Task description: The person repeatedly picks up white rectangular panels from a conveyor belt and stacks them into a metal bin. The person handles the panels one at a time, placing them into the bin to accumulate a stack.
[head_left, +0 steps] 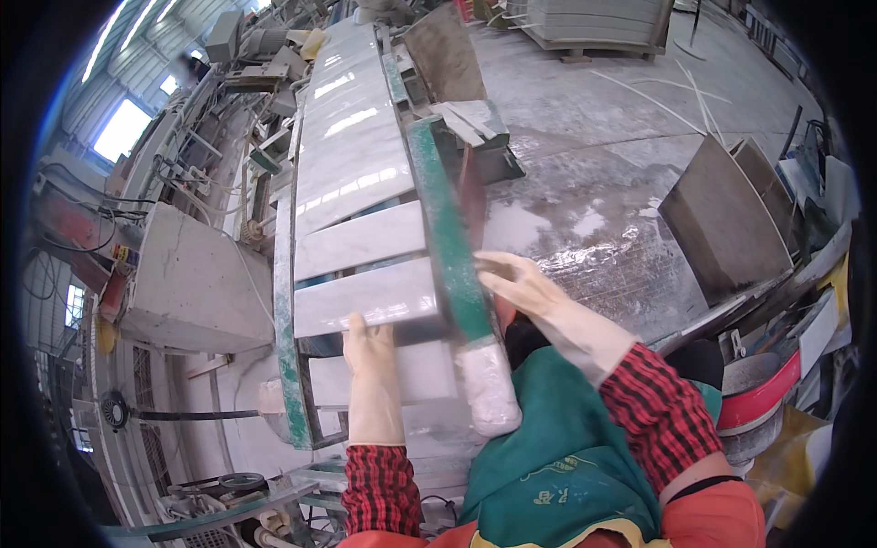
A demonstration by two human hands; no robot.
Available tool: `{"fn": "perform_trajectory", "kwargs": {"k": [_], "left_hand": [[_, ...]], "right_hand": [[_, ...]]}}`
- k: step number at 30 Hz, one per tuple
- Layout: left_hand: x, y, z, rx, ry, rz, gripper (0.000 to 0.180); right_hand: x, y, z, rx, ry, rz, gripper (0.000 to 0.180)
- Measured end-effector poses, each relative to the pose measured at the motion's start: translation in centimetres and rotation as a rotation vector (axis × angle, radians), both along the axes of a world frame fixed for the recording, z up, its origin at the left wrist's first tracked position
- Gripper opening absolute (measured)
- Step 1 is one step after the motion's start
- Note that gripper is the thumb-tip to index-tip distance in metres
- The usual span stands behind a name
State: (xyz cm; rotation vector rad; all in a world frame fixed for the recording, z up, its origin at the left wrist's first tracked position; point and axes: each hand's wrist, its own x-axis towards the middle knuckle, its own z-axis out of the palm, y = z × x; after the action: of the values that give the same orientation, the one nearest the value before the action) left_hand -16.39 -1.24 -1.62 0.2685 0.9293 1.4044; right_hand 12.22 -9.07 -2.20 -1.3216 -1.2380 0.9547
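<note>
Near end of the bench [285,310]: a near slab [365,297] lies crosswise between the side rails, an oblong of white, faintly grey-clouded stone with straight edges and a glossy face catching bright reflections.
Left grip: the left hand [372,361], in a cream rubber glove, has its fingertips at the near edge of the near slab; whether they clench it I cannot tell.
Right grip: the right hand [521,285], gloved alike, is released, its fingers stretched toward the right rail [446,215].
Farther slabs: a second slab [361,239] lies just beyond, apart by a narrow gap; more polished panels [352,155] run to the far end.
Rails: long, straight, green paint scuffed pale; clear-looking crinkled wrapping [489,388] covers the right one's near end.
Left side: a blocky grey concrete mass [196,283], flat-faced and rough.
Right side: thin brown boards [726,219] lean above a wet, blotchy floor [585,237].
</note>
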Motion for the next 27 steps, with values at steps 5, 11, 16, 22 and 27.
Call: {"fn": "perform_trajectory", "kwargs": {"k": [5, 11, 16, 22, 27], "left_hand": [[-1.3, -0.2, -0.2, 0.008, 0.012, -0.047, 0.053], [-0.7, -0.3, 0.2, 0.002, 0.065, -0.036, 0.055], [-1.2, -0.1, -0.1, 0.055, 0.080, -0.072, 0.057], [-0.3, 0.8, 0.6, 0.083, 0.089, -0.051, 0.058], [1.1, 2.4, 0.6, 0.007, 0.025, 0.008, 0.048]], "right_hand": [[-5.0, 8.6, 3.0, -0.219, -0.260, -0.173, 0.064], [-8.1, 12.5, 2.1, -0.232, -0.294, -0.317, 0.063], [-7.8, 13.9, 1.2, -0.114, -0.039, -0.276, 0.059], [-6.6, 16.1, -0.5, -0.261, -0.158, -0.333, 0.056], [-6.1, 17.0, 0.0, -0.311, -0.101, -0.272, 0.052]]}}
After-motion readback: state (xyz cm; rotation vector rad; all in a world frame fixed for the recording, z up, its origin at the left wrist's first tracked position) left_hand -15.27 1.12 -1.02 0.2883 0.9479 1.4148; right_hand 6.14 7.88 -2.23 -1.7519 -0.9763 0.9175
